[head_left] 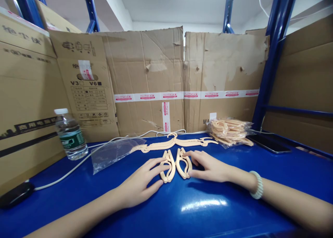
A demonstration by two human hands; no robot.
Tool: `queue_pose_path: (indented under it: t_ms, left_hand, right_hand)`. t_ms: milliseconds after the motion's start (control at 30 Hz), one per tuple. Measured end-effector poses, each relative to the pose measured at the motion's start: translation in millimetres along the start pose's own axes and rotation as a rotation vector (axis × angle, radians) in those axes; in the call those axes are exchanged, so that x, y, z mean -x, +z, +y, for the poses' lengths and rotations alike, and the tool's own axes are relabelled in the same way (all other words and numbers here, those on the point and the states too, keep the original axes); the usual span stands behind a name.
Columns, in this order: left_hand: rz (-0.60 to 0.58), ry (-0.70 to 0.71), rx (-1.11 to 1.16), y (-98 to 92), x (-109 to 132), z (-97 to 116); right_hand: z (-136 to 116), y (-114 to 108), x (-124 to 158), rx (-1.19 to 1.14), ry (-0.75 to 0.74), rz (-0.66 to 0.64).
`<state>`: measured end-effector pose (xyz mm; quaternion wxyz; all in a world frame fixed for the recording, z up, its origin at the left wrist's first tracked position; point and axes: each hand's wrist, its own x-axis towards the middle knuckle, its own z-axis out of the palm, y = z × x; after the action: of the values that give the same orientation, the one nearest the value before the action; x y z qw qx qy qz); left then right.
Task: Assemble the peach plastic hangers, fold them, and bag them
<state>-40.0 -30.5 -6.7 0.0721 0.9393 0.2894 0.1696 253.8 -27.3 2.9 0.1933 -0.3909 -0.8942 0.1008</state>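
Two folded, cream plastic clothes hangers lie side by side on the blue tabletop. My left hand [142, 179] reaches in with its fingers spread, their tips resting on the left folded hanger [170, 175]. Over the right folded hanger [185, 175], my right hand [208, 166] has its index finger at the upper part and its thumb at the lower edge, set well apart. Just behind them lies an unfolded cream hanger [161, 145], hook pointing away from me. A flat clear plastic bag [114, 156] lies partly under its left arm.
Bagged cream hangers [229, 131] are piled at the back right, beside a dark phone [269, 143]. A water bottle [71, 137] stands on the left. A white cable [75, 167] runs to a black device [17, 194]. Cardboard sheets [148, 75] and blue posts [272, 57] bound the table [166, 217].
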Motion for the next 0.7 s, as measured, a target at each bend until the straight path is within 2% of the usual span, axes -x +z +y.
queue_pose_path:
  t_ms: [133, 233, 300, 467, 700]
  left_hand:
    - [0.039, -0.023, -0.002, -2.1, 3, -7]
    - [0.088, -0.033, 0.014, -4.6, 3, -10]
    - [0.101, -0.053, 0.026, -6.0, 2, -11]
    - [0.112, -0.088, 0.085, -6.8, 1, -12]
    - [0.126, -0.083, 0.132, -6.2, 0, -12]
  right_hand:
    - [21, -17, 5, 0.022, 0.030, 0.092]
    - [47, -29, 8, 0.139, 0.062, 0.167]
    - [64, -33, 10, 0.187, 0.097, 0.166]
    - [95, -26, 7, 0.268, 0.162, 0.099]
    - [100, -11, 2, 0.309, 0.174, 0.038]
